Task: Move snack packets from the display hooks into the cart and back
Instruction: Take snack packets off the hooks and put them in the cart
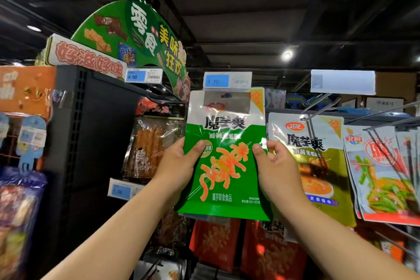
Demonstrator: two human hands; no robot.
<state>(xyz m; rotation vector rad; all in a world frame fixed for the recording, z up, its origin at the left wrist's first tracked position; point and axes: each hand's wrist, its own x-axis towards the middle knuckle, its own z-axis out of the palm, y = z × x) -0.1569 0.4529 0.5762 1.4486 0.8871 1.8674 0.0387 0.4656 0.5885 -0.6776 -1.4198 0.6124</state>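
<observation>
Two bare forearms reach up from the near edge. The left grip [179,161] pinches the left edge of the green snack packet [227,177], thumb on the front and fingers hidden behind. The right grip [275,166] pinches the right edge the same way, thumb on the front and fingers curled at the side. The packet is upright, held up at the display between the two grips. Its top sits just under the blue price tag [227,80], whose clear flap overlaps the packet's silver band. Whether it hangs on a hook cannot be told.

Just right of it hangs an olive packet [318,166] on a wire hook [316,109], and further right a white and red packet [381,173]. To the left hangs a clear packet of brown sticks [152,143]. Below are red packets [216,243]. Farther up, a round green sign [141,36] stands above the black rack [91,120].
</observation>
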